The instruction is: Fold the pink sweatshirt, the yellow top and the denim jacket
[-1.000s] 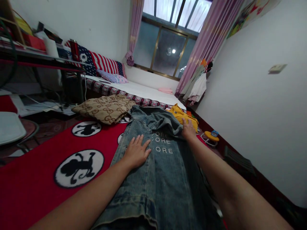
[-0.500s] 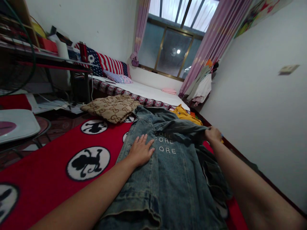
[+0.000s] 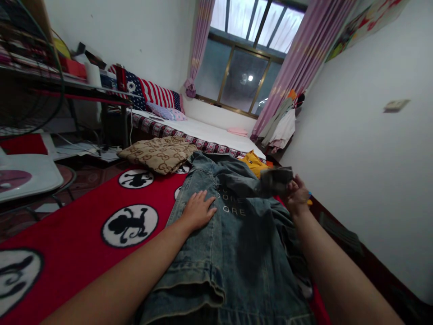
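A blue denim jacket with pale lettering lies spread over a red blanket printed with black-and-white monkey circles. My left hand rests flat on the left part of the jacket, fingers stretched out. At the right, my right hand has its fingers curled at the cuff end of the jacket's sleeve. This sleeve is lifted above the jacket and blurred by motion. A dark shadow falls on the cloth below it.
A folded brown patterned cloth lies beyond the jacket at the left, a yellow garment at the right. Behind is a bed under a window. A cluttered desk and a white chair stand at the left.
The sleeve has been lifted at its cuff end and swung up, now blurred. My right hand has turned slightly and come a little lower. My left hand stays on the jacket.
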The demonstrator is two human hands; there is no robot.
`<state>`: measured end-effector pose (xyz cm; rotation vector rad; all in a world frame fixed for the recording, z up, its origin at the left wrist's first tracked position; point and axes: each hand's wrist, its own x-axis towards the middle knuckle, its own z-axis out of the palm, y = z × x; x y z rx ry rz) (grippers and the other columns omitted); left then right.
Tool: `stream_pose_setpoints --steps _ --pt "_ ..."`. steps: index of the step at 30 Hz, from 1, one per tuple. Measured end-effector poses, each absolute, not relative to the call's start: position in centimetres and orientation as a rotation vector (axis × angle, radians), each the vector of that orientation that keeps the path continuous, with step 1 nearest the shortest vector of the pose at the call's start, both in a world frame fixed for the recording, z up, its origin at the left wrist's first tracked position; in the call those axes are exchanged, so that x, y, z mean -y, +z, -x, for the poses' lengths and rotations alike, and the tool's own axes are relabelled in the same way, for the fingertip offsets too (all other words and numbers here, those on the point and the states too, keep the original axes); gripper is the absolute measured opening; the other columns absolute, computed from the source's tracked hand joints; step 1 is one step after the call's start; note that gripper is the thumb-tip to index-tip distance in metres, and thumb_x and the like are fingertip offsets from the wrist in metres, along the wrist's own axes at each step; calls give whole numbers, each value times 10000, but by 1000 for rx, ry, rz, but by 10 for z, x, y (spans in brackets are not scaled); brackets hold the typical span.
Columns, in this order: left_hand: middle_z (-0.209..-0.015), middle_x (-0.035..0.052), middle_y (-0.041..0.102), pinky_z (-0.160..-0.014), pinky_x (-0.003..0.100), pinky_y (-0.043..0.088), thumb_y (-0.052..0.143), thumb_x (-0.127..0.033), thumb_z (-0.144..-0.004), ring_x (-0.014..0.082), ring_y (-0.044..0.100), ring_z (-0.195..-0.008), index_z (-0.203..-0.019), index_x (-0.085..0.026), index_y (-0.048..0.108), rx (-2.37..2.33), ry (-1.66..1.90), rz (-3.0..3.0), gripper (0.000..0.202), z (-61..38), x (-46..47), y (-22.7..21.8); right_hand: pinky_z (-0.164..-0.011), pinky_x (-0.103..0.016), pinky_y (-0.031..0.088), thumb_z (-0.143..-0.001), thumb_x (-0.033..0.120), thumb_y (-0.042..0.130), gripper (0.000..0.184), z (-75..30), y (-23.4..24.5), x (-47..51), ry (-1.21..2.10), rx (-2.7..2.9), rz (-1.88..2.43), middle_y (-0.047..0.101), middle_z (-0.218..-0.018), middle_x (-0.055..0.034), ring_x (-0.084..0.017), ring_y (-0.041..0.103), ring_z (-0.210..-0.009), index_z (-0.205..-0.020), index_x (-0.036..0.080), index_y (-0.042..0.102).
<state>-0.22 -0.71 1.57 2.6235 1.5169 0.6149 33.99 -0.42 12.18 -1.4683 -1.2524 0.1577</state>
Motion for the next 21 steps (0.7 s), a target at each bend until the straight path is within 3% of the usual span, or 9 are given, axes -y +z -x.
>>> stream_pose_setpoints --steps 3,6,10,14,16,21 --pt "-1501 116 410 -1150 441 257 417 -466 -942 278 351 -1401 -1373 -248 520 -1515 619 -2621 494 3 7 16 -566 -334 438 -844 612 370 568 -342 113 14 262 1362 1918 411 -423 -23 -184 485 -483 -408 247 340" --pt "-1494 125 417 -1149 443 260 424 -462 -941 287 360 -1395 -1371 -238 526 -1516 626 -2624 495 2 7 16 -631 -332 419 -815 527 525 463 -334 116 23 -37 1409 2111 539 -520 -46 -210 557 -592 -470 218 513" --pt "-1496 133 412 -1151 446 253 432 -458 -940 295 352 -1398 -1374 -237 524 -1515 619 -2618 496 2 6 15 -745 -327 439 -853 569 484 433 -305 124 41 -469 1496 2065 677 -943 -106 -239 625 -870 -881 175 663" --pt "-1496 153 405 -1153 448 246 437 -451 -941 303 341 -1403 -1371 -230 530 -1508 624 -2607 493 1 5 14 -879 -418 430 -793 678 516 687 -274 114 64 -625 1851 2188 608 -1205 -167 -326 562 -1093 -1234 155 577" --pt "-1495 154 406 -1154 450 244 443 -447 -938 307 342 -1402 -1368 -228 533 -1507 631 -2606 491 1 5 14 -949 -473 392 -777 632 560 660 -268 104 73 -634 2034 2270 583 -1261 -180 -350 516 -1168 -1226 148 600" --pt "-1492 148 412 -1152 450 251 438 -456 -938 305 353 -1396 -1373 -226 528 -1501 627 -2599 500 2 6 15 -1070 -567 240 -740 271 570 221 -303 105 77 -835 2202 2315 515 -1406 -119 -351 342 -1358 -863 187 734"
